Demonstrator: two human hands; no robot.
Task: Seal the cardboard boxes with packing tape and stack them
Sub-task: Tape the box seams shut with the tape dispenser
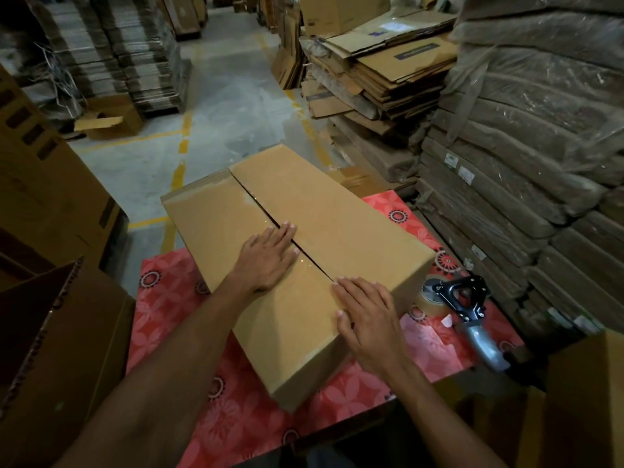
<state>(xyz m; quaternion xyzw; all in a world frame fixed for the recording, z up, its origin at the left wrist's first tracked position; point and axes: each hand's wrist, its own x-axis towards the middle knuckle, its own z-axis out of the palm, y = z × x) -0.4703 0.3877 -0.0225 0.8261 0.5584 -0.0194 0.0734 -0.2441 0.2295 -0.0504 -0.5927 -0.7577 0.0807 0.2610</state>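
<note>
so there's one long cardboard box point(304, 211) lying flat on the surface point(449, 352), which has a red flowery cloth point(175, 315) over it. the box sits at an angle, its far end hanging out past the cloth over the floor point(219, 106). both top flaps are folded down and meet in a seam running the length of the lid, with a thin dark gap showing in the middle. there's a shiny strip of clear tape point(314, 275) along that seam.

both hands are flat on the lid. the left hand point(266, 258) lies palm down on the left flap, fingers point(285, 233) straight and together, tips right at the seam. the right hand point(368, 319) is nearer the close end of the box, also palm down, stretched out and pressing on the lid with its fingertips at the seam line. neither hand is gripping anything.

the tape dispenser point(462, 305) lies on the cloth just beside the box's right side, black frame with a grey handle pointing toward the camera and a roll of brownish tape loaded in it. nobody's touching it.

to the left is an open box point(50, 349) with a flap sticking up. on the right, plastic-wrapped bundles point(540, 163) are piled high, and behind them are stacks of flattened cardboard point(381, 79). the floor has yellow lines painted on it.
</note>
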